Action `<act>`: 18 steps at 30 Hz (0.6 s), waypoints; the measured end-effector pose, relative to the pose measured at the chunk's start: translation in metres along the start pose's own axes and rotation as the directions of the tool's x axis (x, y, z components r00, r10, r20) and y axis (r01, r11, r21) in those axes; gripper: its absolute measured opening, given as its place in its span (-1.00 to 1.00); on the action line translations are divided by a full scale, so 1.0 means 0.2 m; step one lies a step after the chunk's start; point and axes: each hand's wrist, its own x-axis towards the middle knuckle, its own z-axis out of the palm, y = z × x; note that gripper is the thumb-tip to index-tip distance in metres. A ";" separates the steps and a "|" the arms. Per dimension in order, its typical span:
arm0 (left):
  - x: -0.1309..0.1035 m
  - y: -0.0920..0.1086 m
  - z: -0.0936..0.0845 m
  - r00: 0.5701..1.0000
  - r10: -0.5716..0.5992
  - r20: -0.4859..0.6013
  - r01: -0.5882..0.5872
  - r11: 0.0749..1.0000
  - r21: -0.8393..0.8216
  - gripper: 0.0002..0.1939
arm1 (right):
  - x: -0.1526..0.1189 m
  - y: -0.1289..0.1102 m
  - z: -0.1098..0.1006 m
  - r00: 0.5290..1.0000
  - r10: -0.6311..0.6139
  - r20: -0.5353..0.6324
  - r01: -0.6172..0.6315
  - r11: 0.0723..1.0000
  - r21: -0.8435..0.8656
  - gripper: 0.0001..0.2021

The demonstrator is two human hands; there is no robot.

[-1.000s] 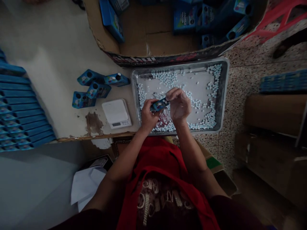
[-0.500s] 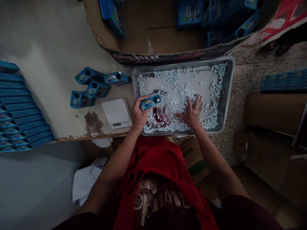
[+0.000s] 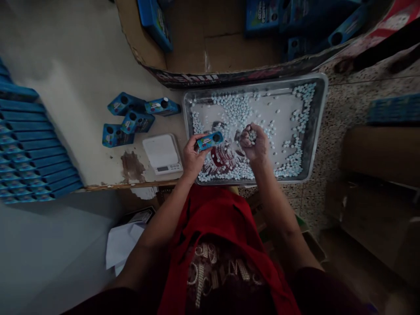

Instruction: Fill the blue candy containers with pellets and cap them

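My left hand point(image 3: 194, 158) grips a small blue printed box point(image 3: 210, 140) with a dark round hole at one end, held over the left part of a metal tray point(image 3: 320, 127). Cupped over the tray's middle, my right hand point(image 3: 256, 142) holds a handful of small pale blue candies point(image 3: 252, 135). More loose candies point(image 3: 236, 107) lie scattered across the tray, thickest at its far middle, right side and near edge. Left of the tray sits a white digital scale point(image 3: 162, 153). Several similar blue boxes point(image 3: 138, 121) lie together beyond the scale.
A large open cardboard carton point(image 3: 187, 57) with blue boxes inside stands behind the tray. Blue boxes are stacked in rows point(image 3: 36, 148) on the far left. Brown cartons point(image 3: 380, 153) stand on the floor at right. A person's dark limb point(image 3: 387, 52) shows at upper right.
My right hand has gone from spread flat on the candies to closed around a handful, moving left toward the box. The white piece at the box's hole is no longer visible.
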 end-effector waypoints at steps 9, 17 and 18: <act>-0.01 0.14 0.07 0.992 0.116 0.052 -0.126 0.953 0.274 -0.59 | -0.19 -0.28 0.33 0.955 -0.295 0.010 0.265 0.870 0.415 -0.47; -0.01 0.16 0.11 0.996 0.071 0.049 -0.081 0.965 0.251 -0.55 | -0.21 -0.26 0.39 0.896 -0.443 -0.038 0.435 0.855 0.282 -0.38; -0.01 0.16 0.12 0.996 0.071 0.045 -0.080 0.966 0.245 -0.55 | -0.21 -0.25 0.39 0.897 -0.439 -0.045 0.434 0.859 0.272 -0.38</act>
